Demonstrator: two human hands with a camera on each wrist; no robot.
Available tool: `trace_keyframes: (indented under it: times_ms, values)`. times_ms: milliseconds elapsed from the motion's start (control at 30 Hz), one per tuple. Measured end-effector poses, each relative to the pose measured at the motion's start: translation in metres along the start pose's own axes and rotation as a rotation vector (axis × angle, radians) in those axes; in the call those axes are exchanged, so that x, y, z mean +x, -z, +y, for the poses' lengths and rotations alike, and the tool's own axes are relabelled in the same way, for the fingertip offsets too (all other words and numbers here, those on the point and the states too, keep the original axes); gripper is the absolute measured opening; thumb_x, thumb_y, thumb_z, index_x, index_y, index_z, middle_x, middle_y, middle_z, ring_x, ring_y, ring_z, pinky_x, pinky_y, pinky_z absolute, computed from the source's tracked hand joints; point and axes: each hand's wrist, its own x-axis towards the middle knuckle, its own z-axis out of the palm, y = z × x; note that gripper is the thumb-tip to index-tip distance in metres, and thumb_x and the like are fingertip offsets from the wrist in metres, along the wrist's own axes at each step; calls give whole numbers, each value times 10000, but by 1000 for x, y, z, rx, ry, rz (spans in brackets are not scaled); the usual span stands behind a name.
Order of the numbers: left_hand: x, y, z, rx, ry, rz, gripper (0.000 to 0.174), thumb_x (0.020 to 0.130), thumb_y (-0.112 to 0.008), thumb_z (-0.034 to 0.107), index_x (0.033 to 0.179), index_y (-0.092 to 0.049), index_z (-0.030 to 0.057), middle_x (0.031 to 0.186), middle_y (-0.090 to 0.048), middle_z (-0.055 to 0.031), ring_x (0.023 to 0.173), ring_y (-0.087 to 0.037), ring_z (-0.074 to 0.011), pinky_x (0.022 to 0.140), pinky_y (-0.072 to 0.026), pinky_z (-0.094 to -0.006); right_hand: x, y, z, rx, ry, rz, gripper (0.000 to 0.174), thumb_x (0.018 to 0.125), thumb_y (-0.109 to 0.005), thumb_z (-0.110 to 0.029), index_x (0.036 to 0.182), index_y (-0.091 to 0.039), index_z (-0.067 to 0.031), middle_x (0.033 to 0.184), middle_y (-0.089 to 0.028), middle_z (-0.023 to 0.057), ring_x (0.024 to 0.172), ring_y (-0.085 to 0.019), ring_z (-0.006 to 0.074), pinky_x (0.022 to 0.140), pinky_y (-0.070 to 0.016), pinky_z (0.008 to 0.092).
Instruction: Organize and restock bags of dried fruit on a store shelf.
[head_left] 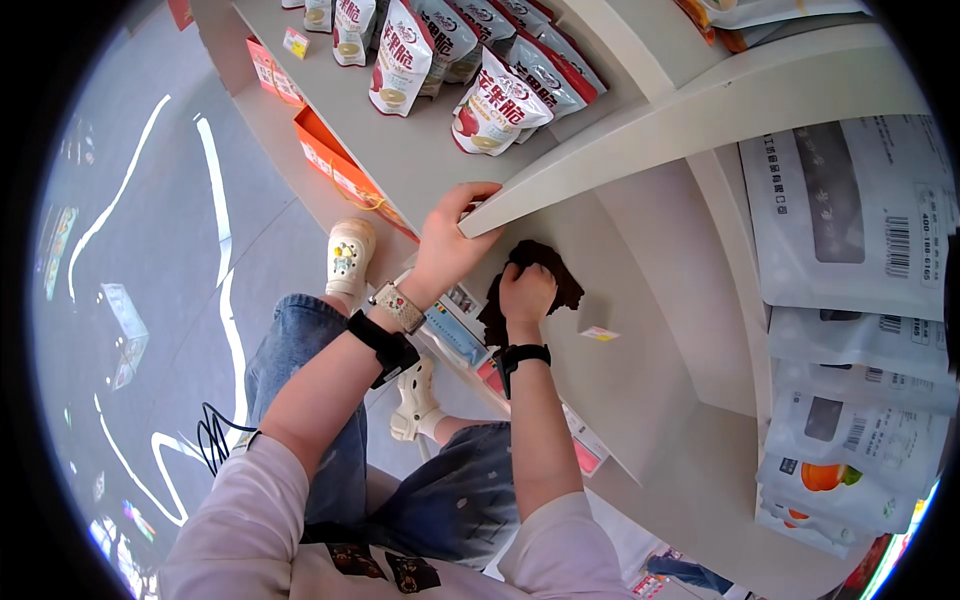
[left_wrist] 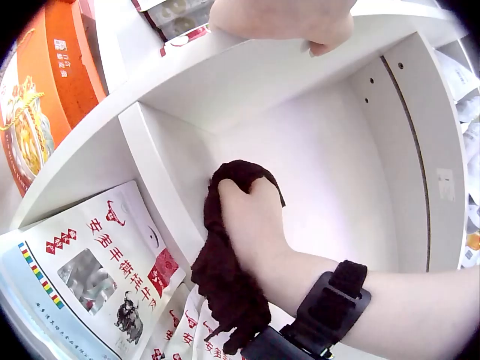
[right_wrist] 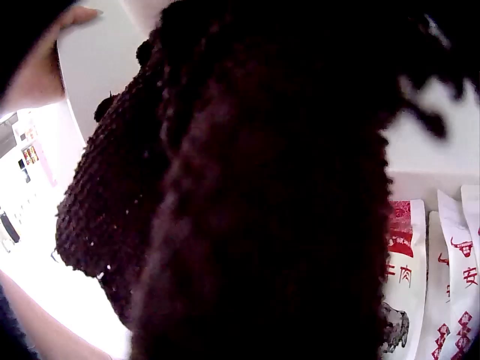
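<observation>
My right hand [head_left: 528, 292] grips a dark brown, bumpy-textured cloth [head_left: 560, 275] bunched under its fingers on a pale shelf surface [head_left: 640, 370]. In the left wrist view, the cloth [left_wrist: 229, 281] hangs loose below that hand [left_wrist: 255, 217], inside a white compartment. It fills most of the right wrist view, where the cloth [right_wrist: 247, 187] hides the fingers. My left hand [head_left: 455, 245] holds the end of the upper shelf board [head_left: 600, 170], its fingers bent over the edge. A small price tag [head_left: 600, 333] is right of the cloth.
Apple-crisp pouches [head_left: 403, 60] stand on the shelf at the top. Large grey-white bags [head_left: 850, 220] line the right side. An orange gift bag [head_left: 335, 160] stands beside the lower shelf edge. White-and-red food bags [left_wrist: 112, 270] sit in the neighbouring compartment.
</observation>
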Motion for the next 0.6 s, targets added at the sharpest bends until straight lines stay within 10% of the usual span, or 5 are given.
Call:
trace_keyframes:
  times_ms: [600]
  values:
    - [-1, 1, 2, -6, 73, -30, 313, 688, -601, 81, 991, -539, 32, 939, -566, -109, 861, -552, -230, 767, -435, -292, 4, 1, -1, -11, -4, -37, 270, 729, -495, -223, 604, -527, 14, 696, -568, 197, 683, -546, 348, 662, -429, 434]
